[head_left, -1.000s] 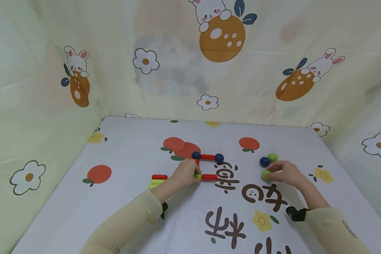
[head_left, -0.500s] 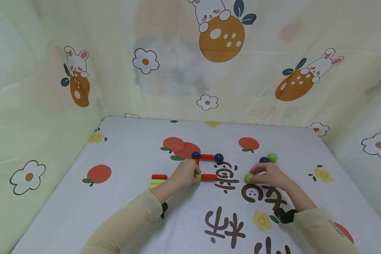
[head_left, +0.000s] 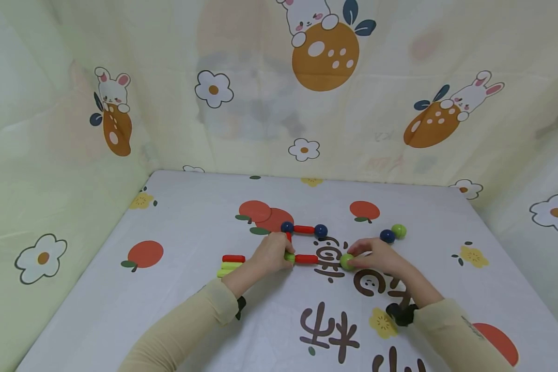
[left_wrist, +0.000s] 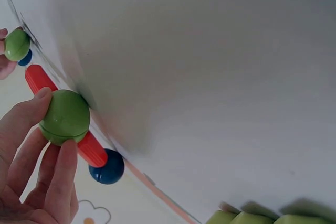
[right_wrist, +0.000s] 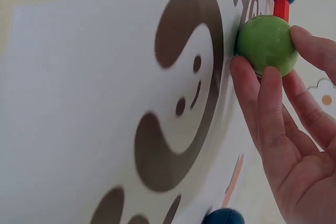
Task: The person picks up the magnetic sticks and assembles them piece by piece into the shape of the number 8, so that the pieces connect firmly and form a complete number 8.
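My left hand (head_left: 272, 253) pinches a green ball (left_wrist: 65, 116) that joins two red rods. One red rod (head_left: 306, 259) points right toward the other hand; another runs away to a blue ball (head_left: 287, 227). From that corner a far red rod (head_left: 304, 230) leads to a second blue ball (head_left: 321, 230). Between thumb and fingertips, my right hand (head_left: 378, 258) holds a loose green ball (right_wrist: 268, 44) low over the cloth, a short gap right of the near rod's free end. The left palm partly covers the rod behind it in the head view.
Behind the right hand, a blue ball (head_left: 387, 236) and a green ball (head_left: 399, 231) lie side by side. Left of the left hand lie a red rod (head_left: 234, 259) and yellow-green rods (head_left: 230, 267), partly hidden by the forearm. A printed cloth (head_left: 181, 310) covers the table.
My right hand has carried its green ball leftward from beside the other loose balls to near the red rod's free end. The left hand and the joined pieces have stayed in place.
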`<state>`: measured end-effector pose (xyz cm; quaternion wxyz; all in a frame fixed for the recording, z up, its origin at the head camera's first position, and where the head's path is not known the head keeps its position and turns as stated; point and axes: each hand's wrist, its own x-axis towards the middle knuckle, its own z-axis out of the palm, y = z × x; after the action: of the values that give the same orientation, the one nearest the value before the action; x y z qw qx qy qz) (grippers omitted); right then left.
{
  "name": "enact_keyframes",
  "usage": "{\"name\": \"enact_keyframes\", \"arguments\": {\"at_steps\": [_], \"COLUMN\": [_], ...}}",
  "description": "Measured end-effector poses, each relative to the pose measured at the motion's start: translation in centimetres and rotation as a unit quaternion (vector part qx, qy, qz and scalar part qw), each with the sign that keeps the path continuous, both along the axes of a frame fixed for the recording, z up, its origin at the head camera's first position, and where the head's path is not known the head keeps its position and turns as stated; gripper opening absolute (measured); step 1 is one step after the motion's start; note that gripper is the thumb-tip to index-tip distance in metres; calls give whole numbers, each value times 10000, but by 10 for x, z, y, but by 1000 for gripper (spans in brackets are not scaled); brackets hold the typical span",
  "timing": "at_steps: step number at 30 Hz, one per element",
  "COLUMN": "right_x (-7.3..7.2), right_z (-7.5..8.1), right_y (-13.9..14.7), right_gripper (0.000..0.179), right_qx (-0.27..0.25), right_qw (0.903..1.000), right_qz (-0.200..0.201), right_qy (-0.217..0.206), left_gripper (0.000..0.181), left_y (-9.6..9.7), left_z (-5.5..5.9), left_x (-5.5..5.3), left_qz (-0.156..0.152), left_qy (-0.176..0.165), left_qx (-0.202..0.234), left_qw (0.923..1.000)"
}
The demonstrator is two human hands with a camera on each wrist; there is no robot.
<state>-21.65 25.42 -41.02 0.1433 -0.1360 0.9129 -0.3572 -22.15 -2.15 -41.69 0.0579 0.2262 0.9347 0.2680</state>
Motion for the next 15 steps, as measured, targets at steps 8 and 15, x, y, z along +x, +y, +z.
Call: {"name": "enact_keyframes", "arguments": {"at_steps": [8,15], "right_x": [-5,-10], "right_z": [-4,-8], "right_y": [-14,-30], "right_gripper": [31,29], "right_qx": [-269,-139], "right_qw": [9991,9991], "right_qz": [220,310], "right_qy": [-249,-235], "left_gripper": [29,30], "left_y": [1,2], "left_z": [1,0], "left_x": [0,0], "left_qz": [29,36], "left_qy": [-39,-31], "left_qx": [22,-38], "left_qw": [10000,10000]}}
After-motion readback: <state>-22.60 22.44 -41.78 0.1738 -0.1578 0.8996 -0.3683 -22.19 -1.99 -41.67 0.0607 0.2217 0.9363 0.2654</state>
